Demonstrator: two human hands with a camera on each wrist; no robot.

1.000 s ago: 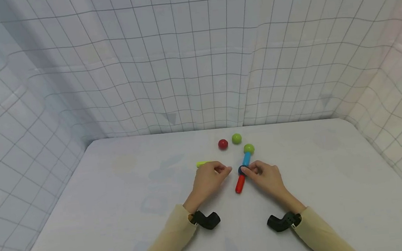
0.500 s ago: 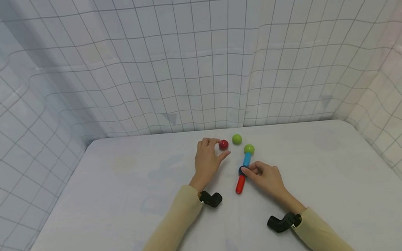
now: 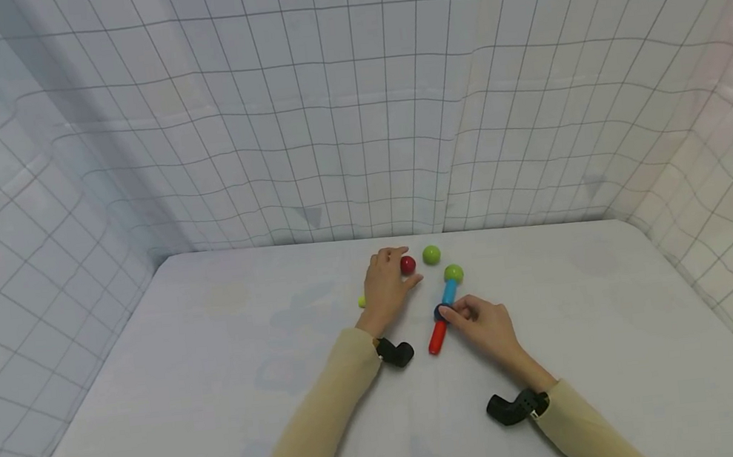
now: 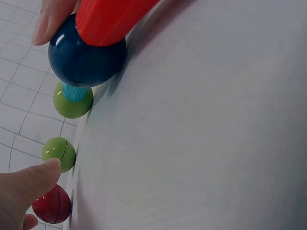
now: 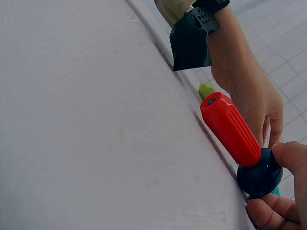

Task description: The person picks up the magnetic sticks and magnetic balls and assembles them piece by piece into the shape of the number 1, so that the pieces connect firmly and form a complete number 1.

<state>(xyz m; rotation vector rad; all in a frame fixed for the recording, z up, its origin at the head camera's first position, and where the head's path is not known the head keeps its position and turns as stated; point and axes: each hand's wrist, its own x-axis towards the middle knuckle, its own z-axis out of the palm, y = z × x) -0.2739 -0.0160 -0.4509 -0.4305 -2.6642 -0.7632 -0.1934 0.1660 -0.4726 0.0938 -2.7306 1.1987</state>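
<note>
The person's left hand (image 3: 384, 286), the closer one, spreads ungrasping around the red ball (image 3: 408, 265), far and left of the navy ball (image 5: 259, 179) their right hand (image 3: 489, 326) pinches, whose red rod (image 3: 438, 338) points near, blue rod (image 3: 449, 293) far and slightly right

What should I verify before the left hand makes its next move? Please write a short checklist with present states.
1. Right hand holds the dark blue ball: ok.
2. Red stick meets the dark blue ball: ok.
3. Left hand grips the red ball: not ok, fingers and thumb spread.
4. Left fingertips touch the red ball: cannot tell.
5. Yellow-green stick fully visible in head view: not ok, left hand covers most.
</note>
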